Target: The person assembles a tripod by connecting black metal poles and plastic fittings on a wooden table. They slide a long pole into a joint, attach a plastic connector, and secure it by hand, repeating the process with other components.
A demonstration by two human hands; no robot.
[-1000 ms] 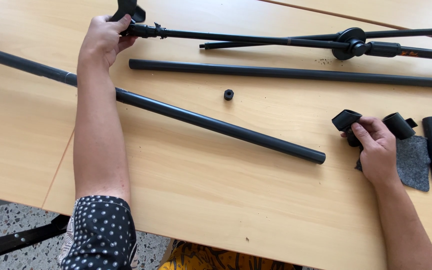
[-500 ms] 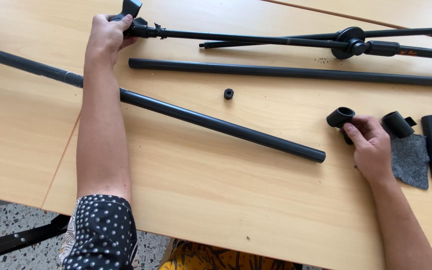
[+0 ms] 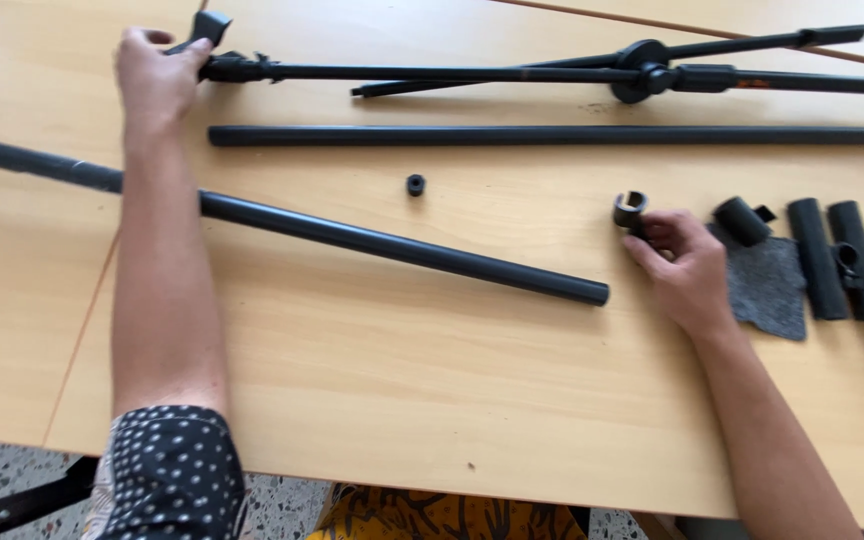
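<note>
Your right hand (image 3: 687,265) pinched a short black collar (image 3: 630,209) (mid-assembly, seemingly); your left hand (image 3: 157,75) gripped the stand's end (image 3: 237,68). Next needed: aligning the collar with a tube.

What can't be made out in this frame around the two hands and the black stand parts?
- Head view: the left hand covers the end of the thin rod assembly, so the part it grips is hidden.
- The thick black tube runs off the left edge; its far end is cut off.
- The right hand holds a short black collar; its fingers hide the collar's lower side.
- The small black ring is too small to identify.
</note>
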